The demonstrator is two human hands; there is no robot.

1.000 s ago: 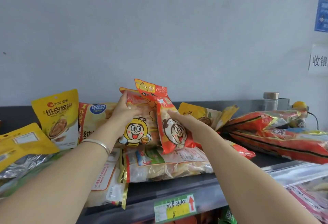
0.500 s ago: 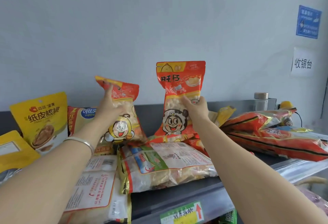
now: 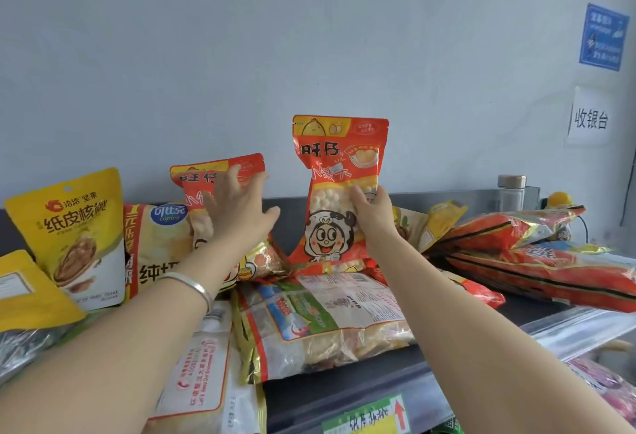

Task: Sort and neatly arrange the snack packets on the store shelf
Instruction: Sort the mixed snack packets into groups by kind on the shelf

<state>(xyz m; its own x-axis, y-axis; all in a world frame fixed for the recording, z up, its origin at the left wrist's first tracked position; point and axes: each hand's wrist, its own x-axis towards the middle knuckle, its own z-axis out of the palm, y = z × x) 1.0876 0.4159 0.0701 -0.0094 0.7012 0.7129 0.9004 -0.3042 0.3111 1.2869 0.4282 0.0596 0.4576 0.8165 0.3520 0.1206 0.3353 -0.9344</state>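
Two matching orange-red snack packets with a cartoon face stand at the back of the dark shelf (image 3: 347, 377). My right hand (image 3: 371, 209) grips the right packet (image 3: 332, 162) at its right edge and holds it upright. The left packet (image 3: 201, 182) leans toward the wall. My left hand (image 3: 239, 208) lies against its front with the fingers spread, hiding most of its middle. A silver bangle is on my left wrist.
A yellow walnut pouch (image 3: 70, 227) and a chips bag (image 3: 156, 248) stand at the left. Clear packets (image 3: 320, 320) lie flat in front. Long red packets (image 3: 523, 227) are piled at the right, with a jar (image 3: 511, 192) behind them. A price tag (image 3: 364, 416) hangs on the shelf edge.
The two orange packets have been pulled apart. My right hand stood its packet upright. My left hand moved its packet left against the back and now lies flat on it.
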